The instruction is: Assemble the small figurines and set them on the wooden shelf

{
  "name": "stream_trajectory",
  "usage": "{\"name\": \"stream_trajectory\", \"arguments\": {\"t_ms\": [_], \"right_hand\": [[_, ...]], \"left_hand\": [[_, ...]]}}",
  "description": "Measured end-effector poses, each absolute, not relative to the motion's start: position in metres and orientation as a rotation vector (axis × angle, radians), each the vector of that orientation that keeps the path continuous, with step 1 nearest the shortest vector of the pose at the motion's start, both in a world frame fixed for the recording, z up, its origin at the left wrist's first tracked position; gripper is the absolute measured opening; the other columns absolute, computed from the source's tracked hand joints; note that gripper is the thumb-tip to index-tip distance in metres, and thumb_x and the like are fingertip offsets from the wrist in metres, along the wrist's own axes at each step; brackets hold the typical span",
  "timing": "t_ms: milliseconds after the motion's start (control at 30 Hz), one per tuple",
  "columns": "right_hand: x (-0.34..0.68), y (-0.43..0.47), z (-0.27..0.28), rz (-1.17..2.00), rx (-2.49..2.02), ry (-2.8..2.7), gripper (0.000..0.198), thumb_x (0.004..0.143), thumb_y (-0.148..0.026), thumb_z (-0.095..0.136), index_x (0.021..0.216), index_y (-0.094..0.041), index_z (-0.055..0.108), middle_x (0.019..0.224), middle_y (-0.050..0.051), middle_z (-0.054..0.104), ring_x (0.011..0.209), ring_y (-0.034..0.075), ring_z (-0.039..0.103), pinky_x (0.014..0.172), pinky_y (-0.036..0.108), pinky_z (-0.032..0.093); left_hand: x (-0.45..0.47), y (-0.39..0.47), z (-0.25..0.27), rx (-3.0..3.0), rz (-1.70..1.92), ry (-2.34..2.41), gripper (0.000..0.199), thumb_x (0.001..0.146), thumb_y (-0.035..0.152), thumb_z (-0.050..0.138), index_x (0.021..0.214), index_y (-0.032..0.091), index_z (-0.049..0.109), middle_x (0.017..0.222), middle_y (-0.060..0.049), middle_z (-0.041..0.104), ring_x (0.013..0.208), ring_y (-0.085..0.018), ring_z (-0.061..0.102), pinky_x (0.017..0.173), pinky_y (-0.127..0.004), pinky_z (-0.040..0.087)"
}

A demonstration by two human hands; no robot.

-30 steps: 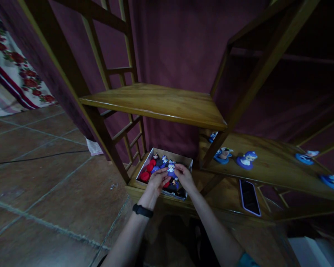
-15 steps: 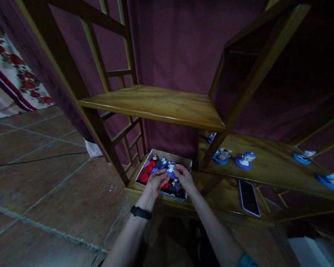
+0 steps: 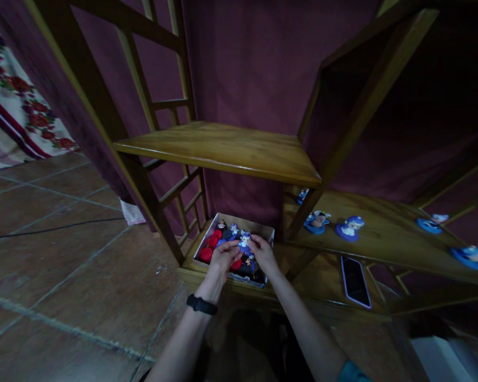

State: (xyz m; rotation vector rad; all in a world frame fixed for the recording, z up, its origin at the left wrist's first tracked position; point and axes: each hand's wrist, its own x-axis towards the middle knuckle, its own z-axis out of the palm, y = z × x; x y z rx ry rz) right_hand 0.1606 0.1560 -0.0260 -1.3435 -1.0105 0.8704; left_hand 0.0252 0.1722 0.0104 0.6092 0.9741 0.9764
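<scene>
Over a shallow cardboard box (image 3: 202, 248), my left hand (image 3: 224, 256) and my right hand (image 3: 263, 251) hold a small purple-and-white figurine (image 3: 245, 242) between them. The fingers of my left hand pinch it from the left and below; those of my right hand close on its right side. Red round pieces (image 3: 206, 254), dark pieces and several other little figurines (image 3: 234, 228) lie in the box. Part of the box's contents is hidden under my hands.
The box stands on the low wooden shelf, beneath a higher shelf board (image 3: 223, 148). To the right, several figurines on round bases, one purple (image 3: 349, 228), stand on another shelf. A phone (image 3: 356, 281) lies below them. Slanting posts (image 3: 334, 154) frame the shelves.
Both hands keep hold of the figurine at nearly the same spot over the box. The view has shifted very slightly.
</scene>
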Motion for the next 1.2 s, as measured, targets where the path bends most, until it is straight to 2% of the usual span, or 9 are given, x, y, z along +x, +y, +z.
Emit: {"name": "stream_trajectory", "arguments": {"t_ms": [267, 433, 567, 767, 967, 1067, 1200], "right_hand": [[0.161, 0.155, -0.024, 0.909, -1.334, -1.046, 0.026, 0.075, -0.035, 0.056, 0.098, -0.024, 0.064, 0.096, 0.001, 0.067, 0.088, 0.018, 0.060, 0.074, 0.030, 0.050], [0.159, 0.151, -0.020, 0.929, -1.282, -1.029, 0.029, 0.075, -0.035, 0.057, 0.101, -0.024, 0.063, 0.098, 0.001, 0.067, 0.089, 0.018, 0.061, 0.075, 0.030, 0.050], [0.154, 0.149, -0.018, 0.906, -1.243, -1.023, 0.032, 0.071, -0.033, 0.062, 0.102, -0.023, 0.062, 0.089, 0.001, 0.068, 0.081, 0.017, 0.061, 0.076, 0.031, 0.049], [0.151, 0.144, -0.013, 0.982, -1.175, -1.021, 0.026, 0.066, -0.032, 0.066, 0.090, -0.021, 0.063, 0.079, -0.002, 0.064, 0.074, 0.015, 0.058, 0.074, 0.028, 0.047], [0.154, 0.131, -0.001, 1.096, -1.145, -0.893, 0.034, 0.059, -0.038, 0.072, 0.087, -0.021, 0.064, 0.079, -0.001, 0.065, 0.074, 0.015, 0.058, 0.073, 0.029, 0.046], [0.154, 0.114, 0.010, 1.174, -1.133, -0.892, 0.037, 0.057, -0.040, 0.074, 0.088, -0.021, 0.066, 0.076, -0.002, 0.064, 0.072, 0.015, 0.058, 0.072, 0.029, 0.046], [0.161, 0.073, 0.023, 1.255, -1.097, -0.904, 0.038, 0.054, -0.040, 0.077, 0.086, -0.022, 0.068, 0.077, -0.002, 0.063, 0.075, 0.017, 0.058, 0.075, 0.031, 0.045]], "left_hand": [[0.024, 0.171, 0.010, 0.646, 0.987, 0.958, 0.016, 0.065, 0.003, 0.070, 0.079, 0.010, 0.066, 0.062, -0.003, 0.064, 0.058, -0.010, 0.062, 0.062, -0.023, 0.053], [0.020, 0.169, 0.012, 0.592, 0.956, 0.971, 0.023, 0.065, 0.002, 0.070, 0.085, 0.012, 0.063, 0.070, -0.005, 0.067, 0.062, -0.013, 0.065, 0.064, -0.024, 0.054], [0.016, 0.167, 0.013, 0.599, 0.925, 0.967, 0.026, 0.065, 0.002, 0.071, 0.087, 0.013, 0.061, 0.069, -0.005, 0.067, 0.063, -0.013, 0.066, 0.064, -0.024, 0.054], [0.007, 0.164, 0.016, 0.728, 0.797, 0.957, 0.033, 0.064, 0.007, 0.073, 0.094, 0.013, 0.061, 0.074, -0.007, 0.069, 0.066, -0.015, 0.067, 0.063, -0.022, 0.053], [-0.005, 0.166, 0.008, 0.737, 0.786, 1.026, 0.027, 0.075, 0.012, 0.065, 0.101, 0.013, 0.059, 0.083, -0.012, 0.070, 0.070, -0.017, 0.068, 0.060, -0.024, 0.054], [-0.011, 0.170, -0.002, 0.684, 0.803, 1.119, 0.024, 0.076, 0.006, 0.060, 0.099, 0.012, 0.058, 0.078, -0.010, 0.070, 0.066, -0.016, 0.068, 0.057, -0.021, 0.053], [-0.016, 0.174, -0.011, 0.672, 0.782, 1.127, 0.031, 0.075, 0.002, 0.057, 0.104, 0.013, 0.058, 0.074, -0.007, 0.068, 0.062, -0.014, 0.067, 0.055, -0.019, 0.054]]}}
